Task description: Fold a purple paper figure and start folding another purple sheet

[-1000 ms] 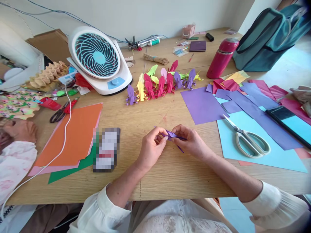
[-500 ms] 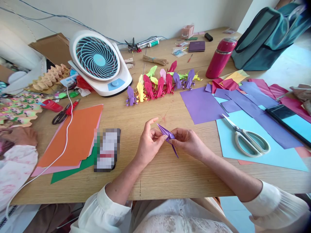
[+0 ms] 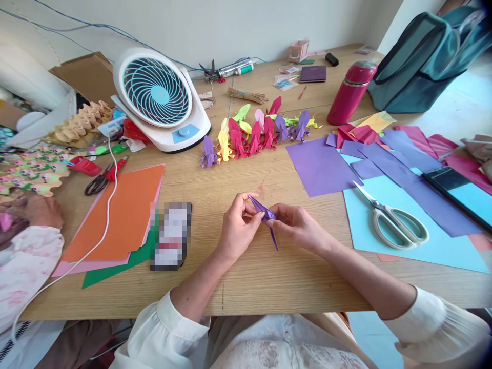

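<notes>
Pinching purple paper (image 3: 262, 207) (folded, slanting) between them are left hand (image 3: 239, 224) and right hand (image 3: 298, 226).

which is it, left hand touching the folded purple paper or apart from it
Touching. The head view shows the left hand gripping the folded purple paper, thumb tip against it with no visible gap.

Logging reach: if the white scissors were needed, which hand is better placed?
Probably the right hand: the white scissors lie on its side, farther from the left hand. Both hold folded purple paper.
</notes>
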Demonstrator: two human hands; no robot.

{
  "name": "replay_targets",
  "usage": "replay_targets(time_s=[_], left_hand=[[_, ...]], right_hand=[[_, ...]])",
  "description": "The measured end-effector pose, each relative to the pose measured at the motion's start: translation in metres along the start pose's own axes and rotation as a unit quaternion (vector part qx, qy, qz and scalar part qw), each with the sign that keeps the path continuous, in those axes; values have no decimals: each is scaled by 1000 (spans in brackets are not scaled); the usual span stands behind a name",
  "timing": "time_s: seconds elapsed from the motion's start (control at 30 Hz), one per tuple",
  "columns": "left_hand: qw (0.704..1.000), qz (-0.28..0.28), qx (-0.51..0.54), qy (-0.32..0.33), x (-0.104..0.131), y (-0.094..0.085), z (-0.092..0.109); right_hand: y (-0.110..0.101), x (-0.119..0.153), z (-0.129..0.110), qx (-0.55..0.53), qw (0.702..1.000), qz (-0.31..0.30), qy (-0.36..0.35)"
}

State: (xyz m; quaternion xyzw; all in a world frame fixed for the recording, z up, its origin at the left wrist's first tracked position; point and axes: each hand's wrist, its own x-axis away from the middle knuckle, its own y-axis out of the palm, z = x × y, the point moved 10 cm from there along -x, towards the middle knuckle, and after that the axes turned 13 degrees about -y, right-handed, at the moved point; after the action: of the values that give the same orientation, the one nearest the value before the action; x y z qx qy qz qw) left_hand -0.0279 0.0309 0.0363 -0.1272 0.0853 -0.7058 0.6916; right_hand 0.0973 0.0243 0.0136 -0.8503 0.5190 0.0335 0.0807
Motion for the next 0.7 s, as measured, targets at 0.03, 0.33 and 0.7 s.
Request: replay_targets(time_s=[0.03, 0.33, 0.7], left_hand=[[1000, 0, 2, -1, 0, -1, 0], [995, -79, 51, -44, 0, 13, -3], [986, -92, 104, -87, -2, 15, -12]], right_hand=[[1, 0, 0, -9, 1000, -11, 3], [-5, -1, 15, -40, 999, 33, 8], [-8, -2, 13, -6, 999, 41, 27]])
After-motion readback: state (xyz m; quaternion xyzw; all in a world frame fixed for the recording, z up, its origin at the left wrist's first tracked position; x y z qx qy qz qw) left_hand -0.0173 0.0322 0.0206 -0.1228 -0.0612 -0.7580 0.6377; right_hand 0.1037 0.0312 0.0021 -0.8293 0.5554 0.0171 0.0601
